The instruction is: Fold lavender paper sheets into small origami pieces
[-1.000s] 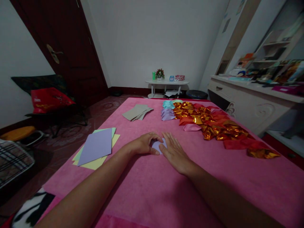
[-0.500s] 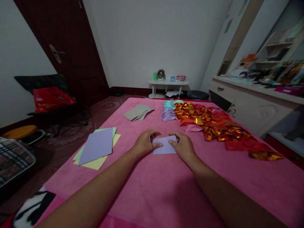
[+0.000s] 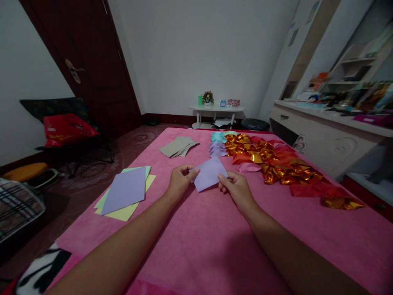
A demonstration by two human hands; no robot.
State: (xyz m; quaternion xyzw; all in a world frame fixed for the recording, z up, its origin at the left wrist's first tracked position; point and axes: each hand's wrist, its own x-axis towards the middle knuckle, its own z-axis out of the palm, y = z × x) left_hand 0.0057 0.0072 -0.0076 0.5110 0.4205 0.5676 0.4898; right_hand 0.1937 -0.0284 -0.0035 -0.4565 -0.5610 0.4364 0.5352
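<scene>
Head view, lilac paper [image 3: 210, 175], now turned askew

Forearms [image 3: 141, 225] extended, left grip [image 3: 180, 179], right grip [image 3: 238, 187] — both pinched, thumbs [image 3: 223, 180] uppermost

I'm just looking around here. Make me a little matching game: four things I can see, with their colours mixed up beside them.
Things:
1. Held sheet
2. Bag on the chair: bag, chair
3. Cloth beneath the held sheet
4. Fanned sheets

Colours:
A. Pink
B. Grey
C. Lilac
D. Red

Pairs: 1-C, 2-D, 3-A, 4-B
</scene>
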